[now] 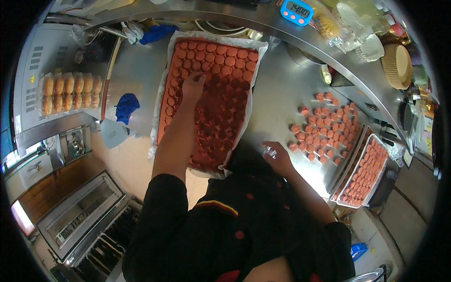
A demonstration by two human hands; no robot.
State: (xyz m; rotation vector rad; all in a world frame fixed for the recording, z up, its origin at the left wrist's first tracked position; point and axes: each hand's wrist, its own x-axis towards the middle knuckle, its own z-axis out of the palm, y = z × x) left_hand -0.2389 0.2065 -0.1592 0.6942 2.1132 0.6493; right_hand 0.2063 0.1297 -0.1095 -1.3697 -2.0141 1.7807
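A large red sheet cake point(171, 101) lies on white baking paper point(159, 89), cut all over into small rounds. Round holes show the darker base across its middle and lower right. My left hand point(193, 84) reaches over the upper part of the cake with its fingers drawn together at a round; whatever is between the fingertips is hidden. Close to the cake's lower right corner, my right hand point(278, 157) is closed around a small shiny, silvery thing point(269, 152), too small to name. Loose red cake rounds point(324, 124) sit in rows on the steel table to the right.
A tray of red rounds point(361, 176) stands at the table's right edge. Packed round buns point(70, 94) lie at the left, near a blue cloth point(127, 107). A timer point(297, 11), paper cups point(397, 66) and a metal bowl point(303, 55) line the back shelf area.
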